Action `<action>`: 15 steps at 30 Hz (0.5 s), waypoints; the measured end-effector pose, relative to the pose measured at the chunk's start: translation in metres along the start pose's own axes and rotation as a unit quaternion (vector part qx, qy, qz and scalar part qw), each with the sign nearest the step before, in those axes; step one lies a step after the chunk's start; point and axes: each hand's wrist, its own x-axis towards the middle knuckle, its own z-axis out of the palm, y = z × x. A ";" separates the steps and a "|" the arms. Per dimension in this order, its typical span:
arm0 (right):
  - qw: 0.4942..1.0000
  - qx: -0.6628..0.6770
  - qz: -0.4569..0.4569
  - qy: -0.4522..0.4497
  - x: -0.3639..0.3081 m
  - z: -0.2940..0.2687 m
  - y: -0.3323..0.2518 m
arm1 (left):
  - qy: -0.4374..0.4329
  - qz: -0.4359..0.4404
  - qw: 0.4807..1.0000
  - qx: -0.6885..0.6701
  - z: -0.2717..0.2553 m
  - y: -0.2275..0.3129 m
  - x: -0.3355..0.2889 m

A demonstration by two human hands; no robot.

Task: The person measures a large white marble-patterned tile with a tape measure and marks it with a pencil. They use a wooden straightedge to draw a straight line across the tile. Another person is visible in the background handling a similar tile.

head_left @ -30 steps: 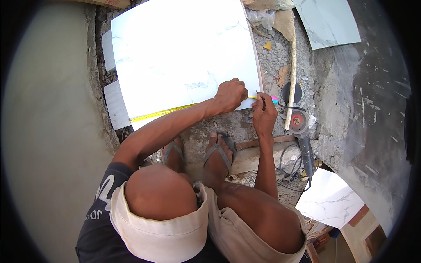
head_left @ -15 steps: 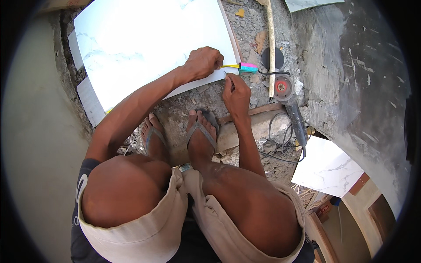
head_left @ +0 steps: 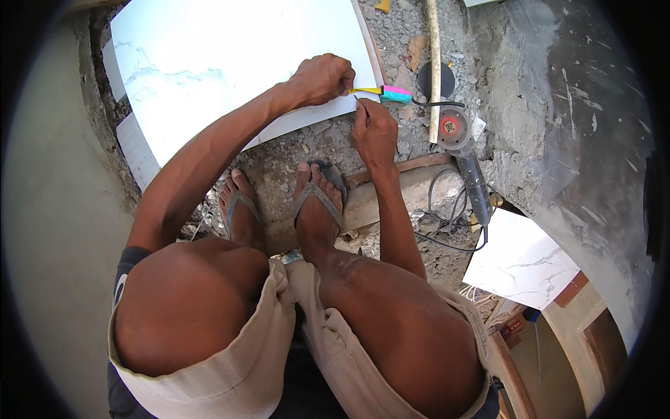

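A large white tile (head_left: 202, 84) with grey marble veining lies on the rubble in front of my feet. My left hand (head_left: 322, 78) rests over its near right part, fingers closed on the yellow blade of a tape measure (head_left: 396, 95). The pink and teal case of that tape sits at the tile's right edge. Just below the blade, my right hand (head_left: 377, 134) pinches a thin dark marking tool (head_left: 357, 103), its point by the tile's near edge. Whether it is a pencil or a nail I cannot tell.
Right of my right hand lies an angle grinder (head_left: 471, 178) with its black cord looped beside it. A pale stick (head_left: 434, 63) and a dark round disc (head_left: 445, 80) are beyond it. Another marbled tile piece (head_left: 520, 262) leans at the right. Broken rubble (head_left: 279, 174) surrounds my sandalled feet.
The whole scene sits slightly higher in the picture. Both hands keep nearly the same places against the tile and the tape measure.
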 end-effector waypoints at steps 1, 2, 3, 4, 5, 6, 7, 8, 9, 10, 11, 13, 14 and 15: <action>1.000 -0.004 -0.001 0.000 0.001 0.000 0.000 | 0.002 0.001 1.000 -0.001 0.000 0.000 0.000; 1.000 -0.007 -0.001 -0.001 0.002 0.000 -0.001 | 0.003 0.002 1.000 -0.002 0.000 0.000 0.000; 1.000 -0.010 -0.001 -0.001 0.002 0.001 -0.002 | 0.005 0.002 1.000 -0.003 0.000 0.000 -0.001; 1.000 -0.010 -0.001 -0.002 0.002 0.001 -0.001 | 0.007 0.002 1.000 -0.004 0.000 -0.001 -0.001; 1.000 -0.011 -0.002 -0.002 0.001 0.001 -0.001 | 0.009 0.002 1.000 -0.006 0.000 -0.001 -0.002; 1.000 -0.011 -0.002 -0.003 0.001 0.002 -0.001 | 0.011 0.001 1.000 -0.008 0.001 -0.002 -0.002; 1.000 -0.013 -0.004 -0.003 0.001 0.002 -0.001 | 0.010 0.004 1.000 -0.008 0.001 -0.002 -0.002; 1.000 -0.017 -0.007 -0.003 0.001 0.002 -0.001 | 0.012 0.009 1.000 -0.010 0.001 -0.003 -0.002; 1.000 -0.021 -0.010 -0.003 0.002 0.002 -0.001 | 0.013 0.014 1.000 -0.013 0.002 -0.003 -0.001; 1.000 -0.025 -0.018 -0.002 0.002 0.002 -0.001 | 0.014 0.013 1.000 -0.013 0.002 -0.004 -0.001; 0.999 -0.027 -0.025 -0.001 0.003 0.002 -0.001 | 0.014 0.011 1.000 -0.013 0.003 -0.003 -0.001; 0.999 -0.028 -0.036 0.002 0.003 0.003 0.000 | 0.014 0.012 1.000 -0.011 0.003 -0.003 0.000; 0.999 -0.026 -0.041 0.005 0.003 0.005 0.000 | 0.013 0.015 1.000 -0.009 0.002 -0.004 0.000; 0.999 -0.024 -0.046 0.007 0.003 0.006 -0.001 | 0.013 0.018 1.000 -0.008 0.002 -0.005 0.000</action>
